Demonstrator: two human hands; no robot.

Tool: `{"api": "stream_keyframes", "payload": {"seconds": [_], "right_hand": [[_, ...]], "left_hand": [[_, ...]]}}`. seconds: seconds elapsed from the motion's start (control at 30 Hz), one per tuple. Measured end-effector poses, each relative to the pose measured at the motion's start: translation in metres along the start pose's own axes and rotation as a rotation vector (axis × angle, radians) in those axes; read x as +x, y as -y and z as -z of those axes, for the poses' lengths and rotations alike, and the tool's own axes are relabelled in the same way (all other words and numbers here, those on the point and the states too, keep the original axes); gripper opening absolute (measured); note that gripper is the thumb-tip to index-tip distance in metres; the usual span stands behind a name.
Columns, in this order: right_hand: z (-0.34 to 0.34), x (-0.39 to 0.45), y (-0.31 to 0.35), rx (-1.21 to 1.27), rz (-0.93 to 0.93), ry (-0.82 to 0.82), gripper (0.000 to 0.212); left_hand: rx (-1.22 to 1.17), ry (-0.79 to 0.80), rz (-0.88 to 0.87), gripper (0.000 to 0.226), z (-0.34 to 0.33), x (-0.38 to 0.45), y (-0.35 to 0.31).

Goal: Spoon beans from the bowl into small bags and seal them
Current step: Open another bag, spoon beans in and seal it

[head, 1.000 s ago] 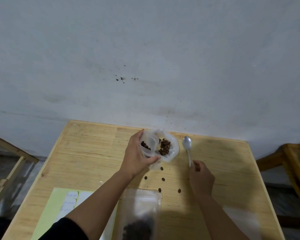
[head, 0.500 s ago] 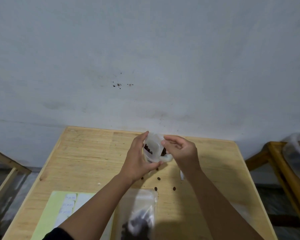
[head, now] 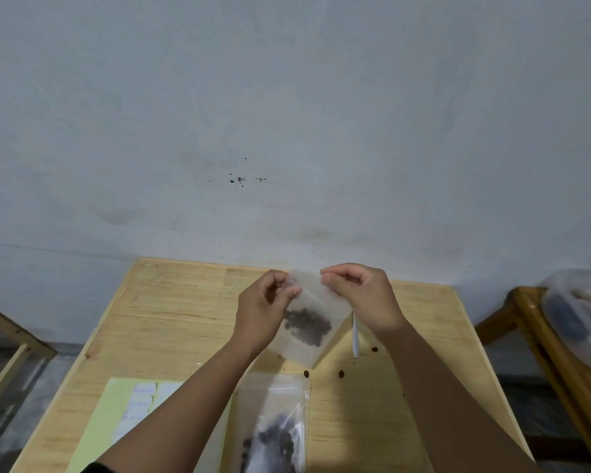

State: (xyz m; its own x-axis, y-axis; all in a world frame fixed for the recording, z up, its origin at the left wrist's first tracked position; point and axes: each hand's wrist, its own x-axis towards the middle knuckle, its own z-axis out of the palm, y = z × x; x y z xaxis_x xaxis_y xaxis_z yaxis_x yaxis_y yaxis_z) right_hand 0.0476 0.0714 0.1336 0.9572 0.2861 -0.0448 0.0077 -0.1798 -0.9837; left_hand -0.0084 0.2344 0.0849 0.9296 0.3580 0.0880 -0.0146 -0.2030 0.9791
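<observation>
L hand (head: 265,303) & R hand (head: 359,295) both pinch the top edge of a small clear bag (head: 313,322), fingers curled, thumbs vs forefingers. Bag hangs btwn them above the table (head: 171,322), beans (head: 307,326) pooled low inside. Vs 0.5 s ago: bag mouth now flat, not gaping. Forearms converge from below, wrists raised. Spoon handle (head: 355,336) under R wrist; a larger bean bag (head: 273,428) btwn forearms.

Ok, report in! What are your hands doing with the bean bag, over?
Left hand and right hand both pinching top edge of small bag. Beans sit low in the bag, held above table. Loose beans and spoon lying below.
</observation>
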Motion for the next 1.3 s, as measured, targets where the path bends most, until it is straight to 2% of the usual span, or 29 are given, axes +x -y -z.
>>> {"api": "stream_keyframes", "payload": {"seconds": [0.07, 0.17, 0.3, 0.47, 0.53, 0.7, 0.87, 1.0, 1.07, 1.17, 1.3], "right_hand": [[0.002, -0.008, -0.004, 0.138, 0.011, -0.049, 0.014], [0.002, -0.020, -0.012, 0.174, 0.053, -0.061, 0.022], [-0.002, -0.022, -0.011, 0.096, 0.074, -0.049, 0.020], [0.006, -0.025, -0.004, 0.050, 0.085, -0.023, 0.017], [0.006, -0.025, -0.002, 0.013, 0.080, -0.014, 0.015], [0.000, -0.028, -0.003, -0.002, 0.035, -0.003, 0.018], [-0.011, -0.029, -0.007, -0.041, 0.053, -0.074, 0.021], [-0.017, -0.030, -0.012, -0.033, 0.010, -0.005, 0.011], [-0.021, -0.031, -0.015, -0.066, 0.000, 0.013, 0.013], [-0.032, -0.034, -0.015, -0.022, -0.004, -0.051, 0.008], [-0.049, -0.038, -0.029, 0.060, -0.167, -0.056, 0.010]], "left_hand": [[-0.086, -0.070, 0.050, 0.003, 0.001, -0.002, -0.005], [-0.189, -0.122, 0.101, 0.002, 0.001, -0.004, -0.008], [-0.269, -0.098, 0.121, 0.004, -0.003, -0.008, -0.013], [-0.292, 0.002, 0.086, 0.033, 0.001, -0.009, -0.020], [-0.255, 0.058, 0.058, 0.036, 0.005, -0.011, -0.023], [-0.069, 0.104, -0.039, 0.014, 0.008, -0.016, -0.026], [0.021, 0.023, -0.043, 0.008, 0.009, -0.021, -0.025], [-0.010, 0.005, -0.006, 0.009, 0.014, -0.024, -0.024], [-0.033, 0.034, 0.007, 0.008, 0.016, -0.027, -0.023], [-0.060, 0.030, 0.053, 0.006, 0.018, -0.030, -0.021], [0.018, 0.030, 0.167, 0.006, 0.024, -0.034, -0.008]]}}
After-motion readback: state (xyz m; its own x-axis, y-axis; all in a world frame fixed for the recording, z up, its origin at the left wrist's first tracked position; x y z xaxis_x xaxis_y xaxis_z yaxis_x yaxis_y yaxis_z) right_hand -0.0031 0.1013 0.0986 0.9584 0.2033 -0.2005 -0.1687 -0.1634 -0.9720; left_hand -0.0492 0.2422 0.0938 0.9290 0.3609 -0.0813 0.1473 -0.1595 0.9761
